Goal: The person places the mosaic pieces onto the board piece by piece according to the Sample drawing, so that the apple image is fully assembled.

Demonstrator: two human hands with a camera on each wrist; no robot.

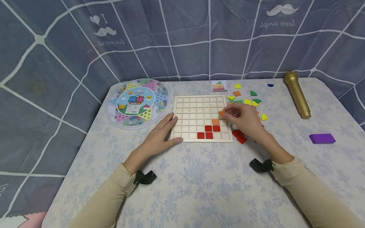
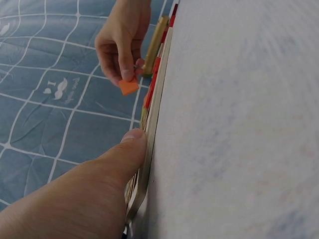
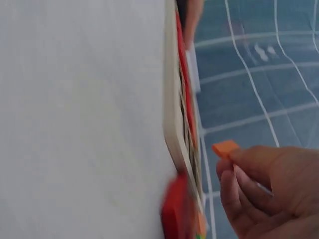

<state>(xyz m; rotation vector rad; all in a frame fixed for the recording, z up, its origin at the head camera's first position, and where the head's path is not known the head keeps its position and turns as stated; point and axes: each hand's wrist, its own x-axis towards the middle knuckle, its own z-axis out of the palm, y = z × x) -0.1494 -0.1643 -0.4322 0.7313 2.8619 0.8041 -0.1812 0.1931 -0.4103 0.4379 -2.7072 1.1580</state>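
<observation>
1. Head view: the right hand pinches a flat orange tile above the right side of the pale wooden grid board. One orange and four red squares fill cells near its near right corner. The left hand lies flat, fingers straight, against the board's left edge. Loose coloured pieces crowd the right; a gold microphone and a purple block lie farther right, and a round plastic game case sits left.
2. Left wrist view: the thumb presses the board's thin edge; the tile hangs apart from it.
3. Right wrist view: blurred; fingertips grip the tile.
</observation>
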